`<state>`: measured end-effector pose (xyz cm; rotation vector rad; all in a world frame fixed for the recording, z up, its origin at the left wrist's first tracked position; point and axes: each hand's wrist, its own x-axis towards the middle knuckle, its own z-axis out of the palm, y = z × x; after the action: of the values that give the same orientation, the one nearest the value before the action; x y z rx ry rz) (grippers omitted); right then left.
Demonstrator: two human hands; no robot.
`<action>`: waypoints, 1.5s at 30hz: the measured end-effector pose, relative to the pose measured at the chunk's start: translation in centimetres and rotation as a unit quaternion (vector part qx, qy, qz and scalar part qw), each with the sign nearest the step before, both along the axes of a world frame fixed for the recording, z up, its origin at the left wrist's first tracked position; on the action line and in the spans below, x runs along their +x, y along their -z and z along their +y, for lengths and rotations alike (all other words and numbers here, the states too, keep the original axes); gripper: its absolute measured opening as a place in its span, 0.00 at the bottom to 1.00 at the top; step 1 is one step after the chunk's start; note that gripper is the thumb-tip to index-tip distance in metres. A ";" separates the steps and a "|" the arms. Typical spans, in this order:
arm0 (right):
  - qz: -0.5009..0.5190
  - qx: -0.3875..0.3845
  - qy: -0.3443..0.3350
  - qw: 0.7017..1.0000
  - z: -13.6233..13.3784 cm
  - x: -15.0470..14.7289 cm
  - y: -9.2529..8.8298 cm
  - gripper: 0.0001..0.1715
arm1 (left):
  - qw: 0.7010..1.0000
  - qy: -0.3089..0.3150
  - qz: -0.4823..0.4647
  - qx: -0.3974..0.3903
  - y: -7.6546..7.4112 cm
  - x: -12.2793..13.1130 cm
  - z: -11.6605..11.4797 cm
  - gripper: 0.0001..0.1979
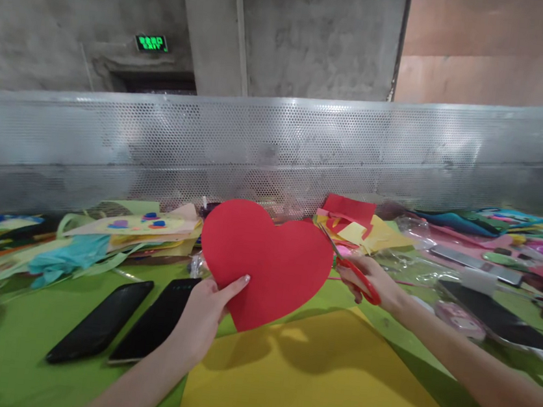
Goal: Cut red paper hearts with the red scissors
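Observation:
My left hand (204,313) pinches the lower left edge of a red paper heart (265,261) and holds it up above the table. My right hand (374,282) is closed through the red handles of a pair of scissors (349,264). The scissors' blades point up and left, close to the heart's right edge. Under the heart lies a large yellow sheet (324,386) on the green table cover (28,359).
Two black phones (104,321) (155,321) lie left of my left hand. Piles of coloured paper scraps (361,230) and cut shapes (141,225) line the back. A perforated metal panel (278,145) runs behind the table. Dark devices (499,314) lie at right.

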<state>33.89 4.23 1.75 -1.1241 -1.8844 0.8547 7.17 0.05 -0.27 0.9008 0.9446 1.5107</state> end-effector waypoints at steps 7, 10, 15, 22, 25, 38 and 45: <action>-0.016 0.002 0.000 1.000 -0.1 0.0 -0.2 0.20 | 1.000 0.002 -0.002 0.005 0.2 -0.1 0.1 0.12; -0.013 0.002 -0.002 1.000 -0.2 -0.1 -0.3 0.20 | 1.000 0.003 0.002 0.005 0.2 -0.1 0.1 0.12; -0.010 -0.003 -0.006 1.000 -0.4 -0.2 -0.5 0.18 | 1.000 0.006 0.012 0.005 0.5 -0.3 0.3 0.13; -0.003 -0.010 -0.007 1.000 -0.5 -0.3 -0.7 0.17 | 1.000 0.002 0.014 -0.001 0.3 -0.2 0.2 0.14; -0.008 -0.010 0.002 1.000 -0.6 -0.3 -0.7 0.17 | 1.000 0.001 0.019 -0.001 0.2 -0.2 0.1 0.13; -0.022 -0.010 0.017 1.000 -0.3 -0.1 -0.6 0.17 | 1.000 -0.002 0.015 -0.001 0.1 -0.2 0.2 0.13; -0.025 -0.010 0.025 0.999 -0.4 -0.2 -0.6 0.18 | 1.000 -0.013 0.021 0.007 0.2 -0.3 0.2 0.14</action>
<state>33.71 3.86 2.38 -1.2098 -1.8850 0.8263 6.87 0.28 -0.45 0.9356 0.9803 1.5266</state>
